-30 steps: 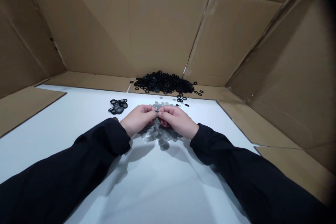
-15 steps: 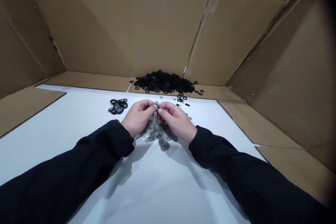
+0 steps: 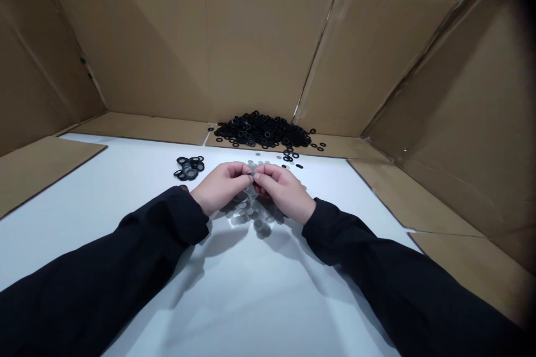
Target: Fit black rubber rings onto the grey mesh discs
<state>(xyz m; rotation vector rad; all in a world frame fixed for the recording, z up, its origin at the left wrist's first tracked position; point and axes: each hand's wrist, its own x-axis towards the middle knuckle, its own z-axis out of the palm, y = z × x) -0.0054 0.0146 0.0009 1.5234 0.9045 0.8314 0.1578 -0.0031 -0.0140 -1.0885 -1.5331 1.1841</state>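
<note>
My left hand point(image 3: 224, 185) and my right hand point(image 3: 285, 188) meet fingertip to fingertip near the middle of the view. Both are closed in a pinch on one small dark ring point(image 3: 251, 174), mostly covered by the thumbs and fingers. Beneath and around them, thin grey translucent discs point(image 3: 262, 227) lie scattered on the white table point(image 3: 255, 301). To the left of my left hand sits a small group of black rings point(image 3: 189, 168), some with grey discs in their openings.
A large heap of black rings point(image 3: 262, 129) rests on a cardboard strip point(image 3: 138, 126) at the back, with several loose rings at its right. Tall cardboard walls point(image 3: 259, 39) enclose the back and both sides.
The dark ring between my fingertips has tilted and shows less than before. My hands have shifted only slightly.
</note>
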